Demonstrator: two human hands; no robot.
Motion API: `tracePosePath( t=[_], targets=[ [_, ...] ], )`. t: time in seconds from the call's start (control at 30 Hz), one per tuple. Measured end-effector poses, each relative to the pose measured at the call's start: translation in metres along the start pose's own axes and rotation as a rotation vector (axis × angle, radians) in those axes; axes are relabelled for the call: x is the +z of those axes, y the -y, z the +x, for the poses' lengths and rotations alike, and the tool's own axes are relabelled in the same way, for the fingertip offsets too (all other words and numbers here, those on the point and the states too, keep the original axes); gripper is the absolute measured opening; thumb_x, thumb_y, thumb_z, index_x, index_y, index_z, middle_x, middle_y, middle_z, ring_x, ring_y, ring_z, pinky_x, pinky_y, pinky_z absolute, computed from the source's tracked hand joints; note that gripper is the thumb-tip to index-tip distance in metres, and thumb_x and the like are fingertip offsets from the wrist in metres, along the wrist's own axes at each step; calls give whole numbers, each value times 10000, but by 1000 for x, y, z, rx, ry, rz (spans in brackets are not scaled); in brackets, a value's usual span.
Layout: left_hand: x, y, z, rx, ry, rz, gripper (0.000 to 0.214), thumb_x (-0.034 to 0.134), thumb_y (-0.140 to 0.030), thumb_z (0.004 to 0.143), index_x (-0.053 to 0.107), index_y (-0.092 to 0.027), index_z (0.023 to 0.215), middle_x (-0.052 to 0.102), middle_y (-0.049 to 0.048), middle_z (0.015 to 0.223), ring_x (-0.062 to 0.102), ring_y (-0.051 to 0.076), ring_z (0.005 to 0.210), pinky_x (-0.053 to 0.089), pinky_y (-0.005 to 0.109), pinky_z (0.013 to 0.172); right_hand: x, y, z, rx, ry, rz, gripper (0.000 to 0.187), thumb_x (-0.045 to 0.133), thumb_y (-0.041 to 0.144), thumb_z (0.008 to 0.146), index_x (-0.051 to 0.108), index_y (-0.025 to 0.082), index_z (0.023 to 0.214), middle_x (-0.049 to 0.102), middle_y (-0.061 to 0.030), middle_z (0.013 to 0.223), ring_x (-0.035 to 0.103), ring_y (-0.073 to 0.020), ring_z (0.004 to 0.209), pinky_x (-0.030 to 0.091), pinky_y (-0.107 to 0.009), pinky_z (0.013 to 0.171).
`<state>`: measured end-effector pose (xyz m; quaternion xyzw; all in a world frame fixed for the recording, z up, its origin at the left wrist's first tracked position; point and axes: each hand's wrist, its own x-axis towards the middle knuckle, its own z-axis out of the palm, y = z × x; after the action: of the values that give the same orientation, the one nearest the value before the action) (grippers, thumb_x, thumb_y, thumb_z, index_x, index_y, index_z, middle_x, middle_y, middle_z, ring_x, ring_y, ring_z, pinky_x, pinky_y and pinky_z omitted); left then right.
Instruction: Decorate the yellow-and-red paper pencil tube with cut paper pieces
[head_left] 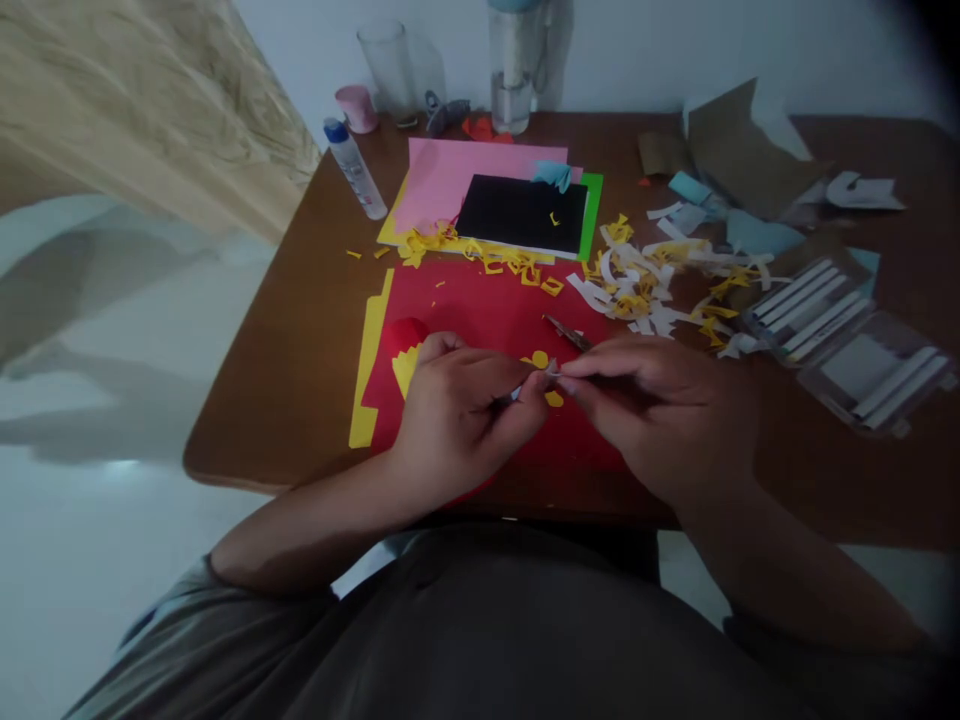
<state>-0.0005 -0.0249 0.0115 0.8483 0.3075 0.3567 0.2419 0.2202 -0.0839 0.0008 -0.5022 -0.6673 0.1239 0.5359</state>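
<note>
Close together over a red paper sheet (pixel 480 300), both hands pinch a small whitish piece (pixel 553 367), perhaps paper; its exact kind is hard to make out. My left hand (pixel 472 410) grips it between thumb and forefinger, and my right hand (pixel 667 400) has its fingertips on the other end. Small yellow paper cutouts (pixel 554 399) lie on the red sheet beneath the fingertips. Just beyond my right hand rests a pair of scissors (pixel 568 333), partly hidden by it. Beside my left hand is a yellow and red paper piece (pixel 406 365), partly covered.
Yellow and white paper scraps (pixel 660 275) are strewn at the right, near an open clear case (pixel 847 340). Behind the red sheet lie pink paper (pixel 480 165) and a black sheet (pixel 517 212). A glue bottle (pixel 356 170), glass (pixel 386 70) and clear bottle (pixel 514 85) stand farther back.
</note>
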Motion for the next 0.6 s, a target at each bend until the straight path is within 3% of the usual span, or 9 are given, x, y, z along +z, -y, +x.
tracePosePath(
  t=[0.1, 0.23, 0.37, 0.47, 0.6],
  targets=[
    [3, 4, 0, -29, -8, -149, 517, 637, -425, 1209, 650, -217, 736, 557, -43, 588, 490, 119, 546, 411, 407, 724, -2, 3, 4, -125, 37, -35, 266, 854, 121, 1014, 867, 375, 1092, 934, 29, 1019, 899, -259, 910, 758, -442, 904],
    [6, 6, 0, -127, 11, -367, 558, 737, -608, 1152, 739, -223, 748, 665, 6, 631, 607, 154, 593, 444, 338, 591, -2, 5, 5, -116, 69, -31, 202, 813, 135, 1033, 816, 333, 1072, 922, 23, 981, 896, -253, 947, 737, -445, 934],
    [9, 1, 0, -206, 2, -562, 439, 823, -515, 1114, 814, -215, 794, 790, 31, 731, 714, 169, 667, 539, 306, 615, -1, 5, 5, -92, 87, 1, 165, 781, 137, 1040, 785, 302, 1058, 902, 7, 960, 885, -247, 949, 707, -418, 900],
    [13, -2, 0, -278, 13, -668, 399, 792, -442, 1138, 837, -206, 820, 835, 41, 792, 749, 168, 701, 623, 309, 709, -1, 6, 4, -81, 118, -7, 131, 755, 157, 1068, 768, 287, 1066, 890, -4, 963, 879, -246, 962, 698, -419, 910],
    [16, 3, -1, -318, -11, -688, 530, 771, -532, 1137, 765, -199, 724, 699, 7, 643, 614, 136, 588, 563, 293, 633, 1, 8, 2, -51, 111, 66, 139, 766, 150, 1074, 766, 288, 1060, 871, -10, 983, 869, -245, 969, 717, -428, 921]
  ],
)
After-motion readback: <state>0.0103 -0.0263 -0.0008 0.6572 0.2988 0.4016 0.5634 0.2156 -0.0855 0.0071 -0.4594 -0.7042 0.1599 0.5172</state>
